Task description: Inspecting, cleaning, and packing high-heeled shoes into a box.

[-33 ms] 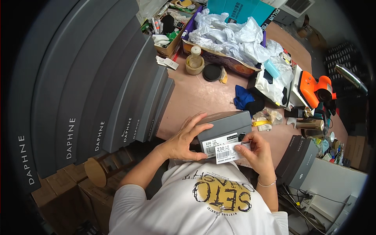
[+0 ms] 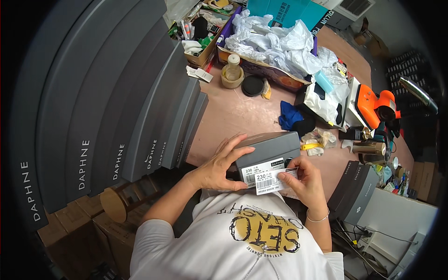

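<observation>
A grey shoe box (image 2: 270, 148) sits on the table edge in front of me, its end with a white barcode label (image 2: 264, 168) turned toward me. My left hand (image 2: 223, 164) steadies the box at its left corner, fingers over the lid and thumb at the near lower edge. Between the thumb and fingers of my right hand (image 2: 305, 183) is pinched a loose white barcode tag (image 2: 269, 182). The tag overlaps the lower part of the label on the box; whether they touch I cannot tell.
Tall stacks of grey shoe boxes (image 2: 107, 102) rise at my left. On the pinkish table (image 2: 228, 116) are a blue cloth (image 2: 290, 116), a round black lid (image 2: 252, 86), a bottle in a tape roll (image 2: 232, 73), a carton of white plastic (image 2: 268, 42) and an orange device (image 2: 373, 105).
The tag in my right hand has shifted very slightly to the left and tilted a little. My left hand and the box look the same.
</observation>
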A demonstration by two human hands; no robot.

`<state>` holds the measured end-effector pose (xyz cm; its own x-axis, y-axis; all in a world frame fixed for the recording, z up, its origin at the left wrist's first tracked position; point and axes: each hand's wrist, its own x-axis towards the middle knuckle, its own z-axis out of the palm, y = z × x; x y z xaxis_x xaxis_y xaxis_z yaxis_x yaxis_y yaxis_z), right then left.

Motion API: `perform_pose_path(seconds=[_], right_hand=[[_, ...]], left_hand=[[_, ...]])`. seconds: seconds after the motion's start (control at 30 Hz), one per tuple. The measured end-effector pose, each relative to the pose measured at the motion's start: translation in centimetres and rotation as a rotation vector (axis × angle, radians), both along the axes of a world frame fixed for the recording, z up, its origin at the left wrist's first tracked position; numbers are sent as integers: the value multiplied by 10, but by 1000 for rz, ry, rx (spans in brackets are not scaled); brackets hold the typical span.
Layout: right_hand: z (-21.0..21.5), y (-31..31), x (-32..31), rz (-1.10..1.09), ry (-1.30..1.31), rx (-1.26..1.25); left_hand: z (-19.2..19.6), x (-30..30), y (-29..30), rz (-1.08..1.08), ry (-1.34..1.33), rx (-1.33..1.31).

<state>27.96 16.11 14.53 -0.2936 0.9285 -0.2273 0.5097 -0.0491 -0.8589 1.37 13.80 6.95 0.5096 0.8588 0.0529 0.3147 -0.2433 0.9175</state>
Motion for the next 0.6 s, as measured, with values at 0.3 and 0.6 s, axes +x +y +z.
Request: perform_pose_path(seconds=[0.3, 0.6], right_hand=[[9, 9, -26, 99, -180, 63], [12, 11, -33, 105, -193, 31]], left_hand=[[-5, -1, -3, -6, -147, -75], [-8, 5, -7, 65, -157, -34]])
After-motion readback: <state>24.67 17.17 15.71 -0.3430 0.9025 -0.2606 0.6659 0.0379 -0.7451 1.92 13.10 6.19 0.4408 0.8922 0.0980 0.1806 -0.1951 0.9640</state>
